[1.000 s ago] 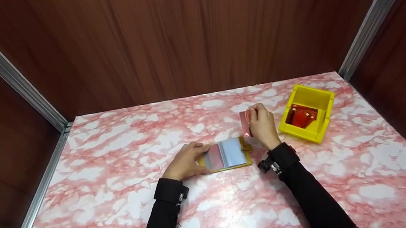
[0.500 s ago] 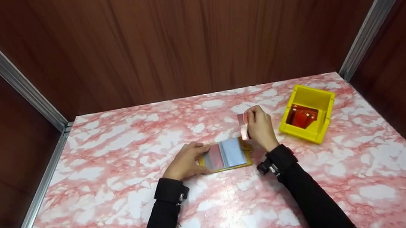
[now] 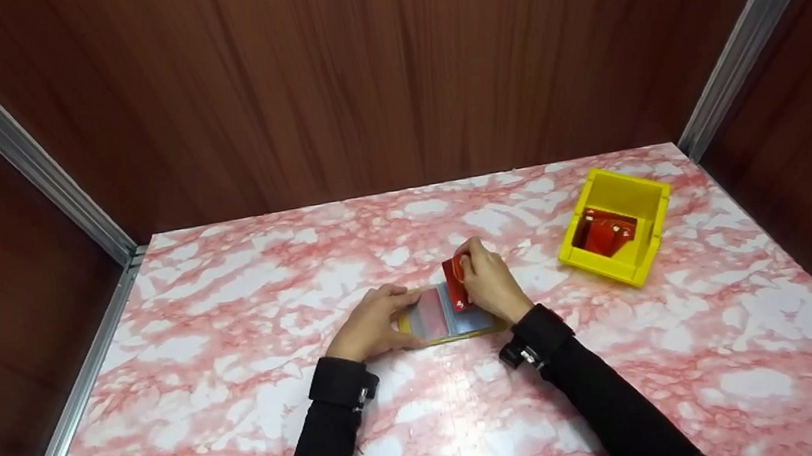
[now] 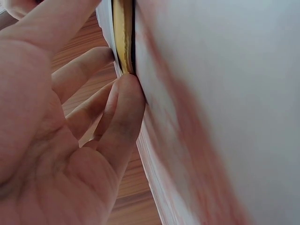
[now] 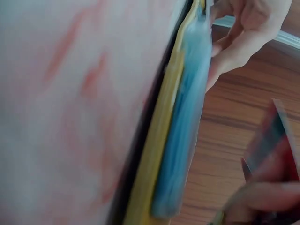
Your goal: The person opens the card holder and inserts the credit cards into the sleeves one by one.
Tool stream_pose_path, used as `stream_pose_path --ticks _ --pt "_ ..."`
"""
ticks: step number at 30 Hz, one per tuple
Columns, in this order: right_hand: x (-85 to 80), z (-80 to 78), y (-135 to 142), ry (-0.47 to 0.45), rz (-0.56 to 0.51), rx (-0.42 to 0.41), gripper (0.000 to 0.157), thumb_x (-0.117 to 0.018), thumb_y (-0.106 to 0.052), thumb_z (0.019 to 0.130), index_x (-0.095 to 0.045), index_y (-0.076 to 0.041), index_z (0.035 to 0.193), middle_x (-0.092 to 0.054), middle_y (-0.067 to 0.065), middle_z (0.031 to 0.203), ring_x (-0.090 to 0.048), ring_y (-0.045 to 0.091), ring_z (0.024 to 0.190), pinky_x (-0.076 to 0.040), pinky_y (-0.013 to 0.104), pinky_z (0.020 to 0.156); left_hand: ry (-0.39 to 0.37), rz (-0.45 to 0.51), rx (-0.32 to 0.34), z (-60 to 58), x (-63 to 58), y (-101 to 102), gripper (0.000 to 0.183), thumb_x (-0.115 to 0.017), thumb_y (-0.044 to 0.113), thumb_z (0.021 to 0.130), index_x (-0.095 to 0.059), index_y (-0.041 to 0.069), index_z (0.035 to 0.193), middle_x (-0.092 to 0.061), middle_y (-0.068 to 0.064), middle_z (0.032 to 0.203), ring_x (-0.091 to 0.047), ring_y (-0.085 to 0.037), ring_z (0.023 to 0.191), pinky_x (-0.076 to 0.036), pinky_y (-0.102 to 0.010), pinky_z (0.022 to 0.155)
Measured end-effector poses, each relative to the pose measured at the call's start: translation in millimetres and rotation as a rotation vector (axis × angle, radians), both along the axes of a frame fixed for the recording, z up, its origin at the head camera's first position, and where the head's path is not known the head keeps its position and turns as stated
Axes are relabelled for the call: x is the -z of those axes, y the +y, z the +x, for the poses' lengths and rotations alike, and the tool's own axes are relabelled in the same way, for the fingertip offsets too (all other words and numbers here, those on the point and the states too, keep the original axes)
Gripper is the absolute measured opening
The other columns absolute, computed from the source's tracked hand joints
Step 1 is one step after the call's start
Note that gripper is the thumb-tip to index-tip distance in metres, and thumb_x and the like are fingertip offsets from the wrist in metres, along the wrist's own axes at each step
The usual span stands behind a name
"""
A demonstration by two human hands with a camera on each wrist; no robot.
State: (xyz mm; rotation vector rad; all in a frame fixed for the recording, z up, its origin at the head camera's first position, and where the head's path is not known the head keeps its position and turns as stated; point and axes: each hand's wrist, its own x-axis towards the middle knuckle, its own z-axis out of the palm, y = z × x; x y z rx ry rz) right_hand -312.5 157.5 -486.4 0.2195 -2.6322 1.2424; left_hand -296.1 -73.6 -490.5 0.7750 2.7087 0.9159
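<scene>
A yellow-covered card holder (image 3: 429, 318) lies spread on the table with clear sleeves, and a pinkish card shows in its left part. My left hand (image 3: 365, 327) grips its left end, fingers at the far edge and near edge. In the left wrist view, fingertips touch the yellow cover (image 4: 123, 40). My right hand (image 3: 492, 284) pinches a red card (image 3: 455, 292), tilted over the holder's right sleeves. From the right wrist, that red card (image 5: 267, 140) appears blurred beside the stacked bluish sleeves (image 5: 180, 126). The right hand partly hides the holder's right end.
To the right stands a yellow bin (image 3: 629, 193) with red cards (image 3: 607, 235) inside. The table (image 3: 247, 441) has a pink and white marbled top. Dark wooden panels (image 3: 375, 80) wall it at the back and both sides, with metal rails at the corners.
My right hand has moved left and toward me, bringing the red card from beside the holder to over its right sleeves. The left hand and the holder have stayed in place.
</scene>
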Motion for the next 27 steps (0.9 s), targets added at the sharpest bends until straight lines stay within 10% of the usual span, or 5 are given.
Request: stream_pose_path --ticks 27 --pt "7.6 0.5 -1.9 -0.174 0.065 -0.148 0.01 -0.056 -0.01 0.106 -0.06 -0.003 0.111 -0.069 0.017 0.102 -0.063 0.026 0.09 -0.051 0.037 0.076 -0.015 -0.016 -0.02 -1.1 2.4 0.8 0.076 -0.091 0.026 0.079 -0.06 0.017 0.148 -0.051 -0.012 0.153 -0.044 -0.034 0.141 -0.041 -0.046 0.116"
